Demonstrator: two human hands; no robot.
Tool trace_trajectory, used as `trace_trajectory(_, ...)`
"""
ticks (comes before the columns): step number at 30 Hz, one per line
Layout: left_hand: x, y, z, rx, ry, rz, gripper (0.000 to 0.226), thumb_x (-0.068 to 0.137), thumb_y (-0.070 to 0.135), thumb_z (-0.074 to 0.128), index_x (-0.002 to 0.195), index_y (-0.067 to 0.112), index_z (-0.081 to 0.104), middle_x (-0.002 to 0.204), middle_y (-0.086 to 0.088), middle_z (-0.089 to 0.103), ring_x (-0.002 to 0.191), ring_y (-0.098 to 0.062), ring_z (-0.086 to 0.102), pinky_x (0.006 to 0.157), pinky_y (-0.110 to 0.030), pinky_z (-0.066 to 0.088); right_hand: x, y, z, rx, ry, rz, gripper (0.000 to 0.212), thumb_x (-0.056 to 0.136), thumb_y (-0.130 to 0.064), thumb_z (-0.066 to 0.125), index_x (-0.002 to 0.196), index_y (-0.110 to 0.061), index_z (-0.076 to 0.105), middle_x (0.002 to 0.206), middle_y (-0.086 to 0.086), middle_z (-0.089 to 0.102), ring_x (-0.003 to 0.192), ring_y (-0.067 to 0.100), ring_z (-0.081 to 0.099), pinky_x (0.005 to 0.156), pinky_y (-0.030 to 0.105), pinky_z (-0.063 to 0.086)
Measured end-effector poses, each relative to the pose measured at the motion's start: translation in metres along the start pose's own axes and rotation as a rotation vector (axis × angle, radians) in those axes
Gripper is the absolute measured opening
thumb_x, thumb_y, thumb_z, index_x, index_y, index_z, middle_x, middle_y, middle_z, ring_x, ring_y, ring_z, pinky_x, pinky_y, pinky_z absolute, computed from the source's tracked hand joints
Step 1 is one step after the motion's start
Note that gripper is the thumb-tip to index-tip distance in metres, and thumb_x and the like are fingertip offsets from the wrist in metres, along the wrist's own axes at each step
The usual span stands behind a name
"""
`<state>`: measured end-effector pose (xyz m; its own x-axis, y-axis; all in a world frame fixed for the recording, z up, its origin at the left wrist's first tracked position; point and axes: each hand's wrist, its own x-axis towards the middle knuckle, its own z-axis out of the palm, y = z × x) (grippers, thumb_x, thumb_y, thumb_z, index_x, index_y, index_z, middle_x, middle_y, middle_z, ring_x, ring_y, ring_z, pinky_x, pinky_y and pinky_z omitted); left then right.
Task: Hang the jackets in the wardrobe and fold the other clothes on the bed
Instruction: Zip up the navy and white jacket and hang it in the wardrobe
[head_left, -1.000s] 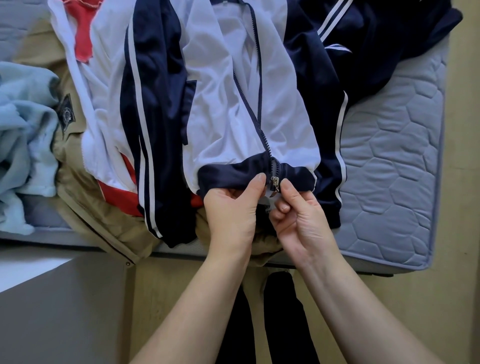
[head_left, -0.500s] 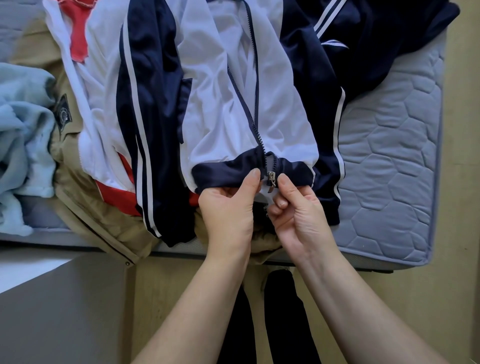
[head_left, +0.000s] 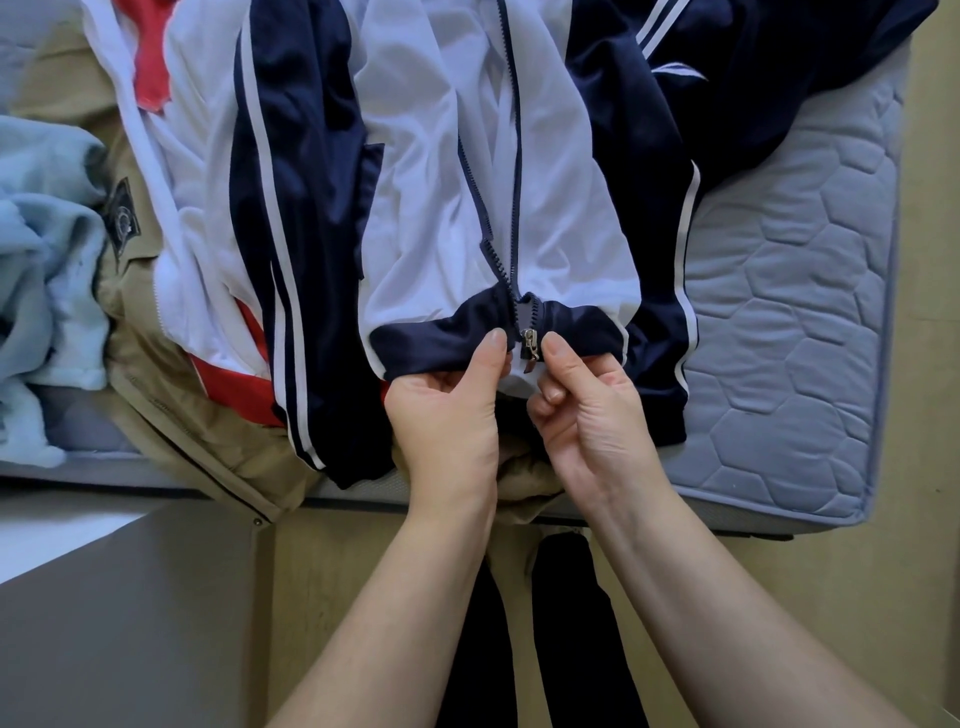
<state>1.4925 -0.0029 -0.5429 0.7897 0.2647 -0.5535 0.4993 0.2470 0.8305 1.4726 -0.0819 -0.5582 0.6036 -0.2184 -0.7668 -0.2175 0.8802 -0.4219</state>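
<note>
At bed (head_left: 789, 322) near edge: navy-and-white track jacket (head_left: 467, 197) spread flat, zip open. Left hand (head_left: 447, 415) pinches navy hem left of zipper slider (head_left: 529, 345); right hand (head_left: 587, 410) pinches hem right of it. Beige jacket (head_left: 156, 389) underneath.

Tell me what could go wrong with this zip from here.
1. White fabric bunches right under the zipper slider; it may snag in the teeth when the slider is pulled.
2. The left hand and right hand only pinch the navy hem beside the slider; a weak grip could let the halves slip apart.
3. The tan jacket overhangs the mattress edge and could slide off.
</note>
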Motion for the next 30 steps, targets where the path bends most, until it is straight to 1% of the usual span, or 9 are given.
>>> trace_trajectory(4,0.001,-0.001,-0.001,0.01,-0.006,0.021,0.01,0.082,0.001,0.07,0.078,0.01,0.07,0.078,-0.006,0.072,0.075,-0.018,0.067,0.073,-0.028,0.056,0.0,0.002,0.001,-0.023,-0.009,-0.013,0.021,0.069,-0.009,0.069,0.054,-0.022,0.062,0.061,-0.005,0.061,0.046,0.001,0.047,0.044,0.012,0.034)
trace_trajectory(8,0.003,0.0,0.0,0.021,-0.011,0.031,0.019,0.082,0.002,0.07,0.069,0.016,0.072,0.075,-0.004,0.072,0.073,-0.018,0.067,0.073,-0.03,0.056,0.0,0.003,-0.002,-0.046,0.005,-0.024,0.014,0.065,-0.011,0.071,0.062,-0.02,0.06,0.064,-0.004,0.062,0.046,0.001,0.048,0.043,0.012,0.035)
trace_trajectory(12,0.002,-0.001,0.001,0.039,-0.02,0.032,0.015,0.082,0.002,0.07,0.074,0.014,0.071,0.079,-0.008,0.072,0.077,-0.023,0.067,0.077,-0.035,0.056,0.001,0.003,-0.002,-0.042,0.011,-0.027,0.015,0.066,-0.01,0.07,0.064,-0.018,0.058,0.063,-0.003,0.062,0.045,0.002,0.048,0.043,0.013,0.035)
trace_trajectory(15,0.002,-0.002,0.001,0.063,-0.024,0.024,0.02,0.082,0.002,0.07,0.068,0.017,0.071,0.075,-0.004,0.072,0.073,-0.018,0.067,0.073,-0.03,0.056,0.001,0.003,-0.003,-0.047,0.022,-0.028,0.023,0.073,-0.007,0.069,0.058,-0.022,0.06,0.062,-0.003,0.061,0.044,0.002,0.046,0.043,0.012,0.035)
trace_trajectory(18,0.001,-0.005,0.0,0.134,-0.055,0.014,0.02,0.082,0.003,0.071,0.066,0.015,0.071,0.072,-0.006,0.072,0.071,-0.018,0.067,0.072,-0.03,0.057,0.004,0.001,-0.004,-0.044,0.056,-0.038,0.027,0.083,-0.001,0.064,0.066,-0.017,0.053,0.057,-0.005,0.059,0.042,0.001,0.047,0.042,0.012,0.034)
trace_trajectory(21,0.004,-0.006,-0.005,0.257,-0.117,-0.009,0.014,0.082,0.006,0.072,0.068,0.01,0.071,0.071,-0.008,0.072,0.071,-0.02,0.068,0.072,-0.033,0.056,0.007,0.0,-0.006,-0.091,0.103,-0.055,0.025,0.086,-0.002,0.063,0.069,-0.016,0.05,0.05,-0.007,0.05,0.04,0.002,0.04,0.042,0.012,0.033)
trace_trajectory(23,0.01,-0.006,-0.008,0.342,-0.17,-0.031,0.011,0.082,0.008,0.072,0.07,0.008,0.072,0.07,-0.007,0.073,0.07,-0.02,0.07,0.072,-0.031,0.056,0.008,0.0,-0.008,-0.095,0.13,-0.065,0.025,0.086,-0.002,0.063,0.069,-0.015,0.049,0.051,-0.005,0.048,0.04,0.003,0.037,0.041,0.012,0.032)
trace_trajectory(26,0.017,-0.005,-0.012,0.424,-0.241,-0.053,0.014,0.082,0.009,0.071,0.068,0.01,0.069,0.064,-0.003,0.07,0.062,-0.011,0.066,0.068,-0.026,0.055,0.009,0.001,-0.009,-0.085,0.149,-0.077,0.025,0.085,0.0,0.064,0.068,-0.014,0.051,0.049,-0.007,0.051,0.038,0.002,0.036,0.041,0.013,0.029)
trace_trajectory(30,0.021,-0.008,-0.016,0.499,-0.297,-0.06,0.016,0.081,0.009,0.071,0.066,0.009,0.068,0.06,-0.002,0.069,0.059,-0.009,0.064,0.064,-0.022,0.054,0.01,0.004,-0.013,-0.082,0.187,-0.073,0.028,0.086,-0.001,0.064,0.065,-0.014,0.05,0.047,-0.008,0.052,0.037,0.002,0.033,0.04,0.014,0.025)
